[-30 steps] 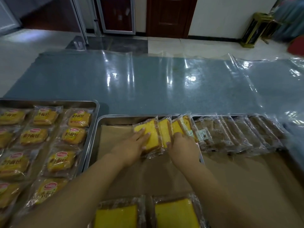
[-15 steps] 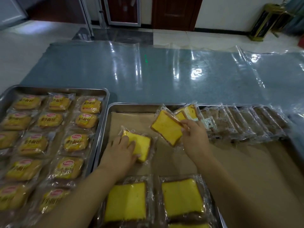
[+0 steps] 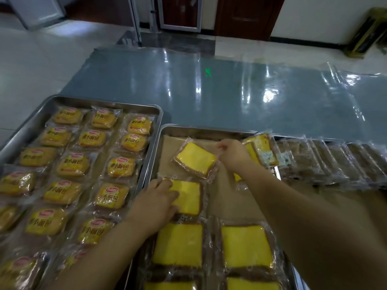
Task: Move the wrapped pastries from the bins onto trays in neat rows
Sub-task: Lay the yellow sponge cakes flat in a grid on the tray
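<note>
Two shiny steel trays sit side by side on a blue-grey table (image 3: 230, 91) with a clear plastic sheet (image 3: 345, 84) spread over it. The left steel tray (image 3: 109, 102) is packed with small golden buns in printed clear wrappers (image 3: 72, 165), three columns running from its far edge to its near edge, pretty tidy rows.

Right beside it, rims nearly touching, is the second steel tray (image 3: 201, 129), lined with brown paper (image 3: 228, 197). Along its left edge the left hand (image 3: 155, 203) lies on a square yellow cake slice in clear wrap (image 3: 188, 196). The fingers are loosely spread over the slice's left half, pressing more than gripping, and the slice lies flat on the paper. Closer to the near edge, two more flat yellow slices (image 3: 178, 244) lie side by side, and another pair (image 3: 253, 286) is cut off at the bottom of the shot.

Up toward the far left corner, a tilted wrapped yellow slice (image 3: 195, 159) sits at an angle. The right hand (image 3: 233, 153) pinches its right wrapper edge between thumb and fingertips. Can't tell if the low corner touches the paper.

Just right of that hand, against the far edge, a few upright yellow slices (image 3: 262, 149) lean together on edge. Further right, a long row of brown wrapped pastries (image 3: 326, 162) overlaps like shingles along the far edge, running out to the right side of the view.
</note>
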A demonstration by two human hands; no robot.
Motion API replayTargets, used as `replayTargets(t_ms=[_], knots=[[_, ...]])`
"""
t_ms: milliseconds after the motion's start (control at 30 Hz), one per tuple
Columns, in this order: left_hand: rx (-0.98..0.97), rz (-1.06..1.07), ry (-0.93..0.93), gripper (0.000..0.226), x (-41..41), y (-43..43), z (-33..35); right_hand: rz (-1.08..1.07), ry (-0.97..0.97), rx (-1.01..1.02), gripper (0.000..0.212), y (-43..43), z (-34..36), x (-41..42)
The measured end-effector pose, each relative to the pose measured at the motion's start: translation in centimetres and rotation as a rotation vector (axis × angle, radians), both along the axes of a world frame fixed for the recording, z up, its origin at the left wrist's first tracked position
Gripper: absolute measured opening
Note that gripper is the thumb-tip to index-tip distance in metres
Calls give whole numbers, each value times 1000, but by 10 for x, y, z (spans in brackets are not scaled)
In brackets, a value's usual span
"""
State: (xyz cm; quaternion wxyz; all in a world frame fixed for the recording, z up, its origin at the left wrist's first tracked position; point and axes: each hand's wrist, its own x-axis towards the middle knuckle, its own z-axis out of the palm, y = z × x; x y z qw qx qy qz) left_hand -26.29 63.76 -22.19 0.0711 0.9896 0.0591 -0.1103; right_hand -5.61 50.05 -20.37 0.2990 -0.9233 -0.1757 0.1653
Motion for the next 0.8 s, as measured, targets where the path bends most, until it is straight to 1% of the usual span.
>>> replayTargets(t_ms=[133, 200, 267, 333, 500, 567, 667, 733, 800], knots=[[0, 7, -29, 41, 8, 4, 1, 88, 95, 28, 42, 24, -7, -3], [3, 14, -56, 40, 10, 5, 2, 129, 80, 79, 39, 27, -9, -10], [6, 14, -82, 39, 14, 4, 3, 142, 24, 130, 32, 22, -9, -17], [-17, 7, -108, 39, 19, 3, 3, 143, -62, 135, 25, 9, -10, -23], [-130, -17, -233, 36, 47, -7, -1, 145, -251, 61, 18, -39, -5, -32], [-152, -43, -195, 40, 62, -13, -7, 96, -334, 32, 19, -58, -2, -34], [-122, -42, -19, 46, 81, -16, -17, -1, -447, -83, 28, -83, 1, -32], [-82, -20, 66, 48, 87, -16, -21, -70, -424, -165, 39, -94, 1, -30], [-20, 16, 75, 50, 88, -15, -22, -124, -338, -219, 48, -102, -2, -30]])
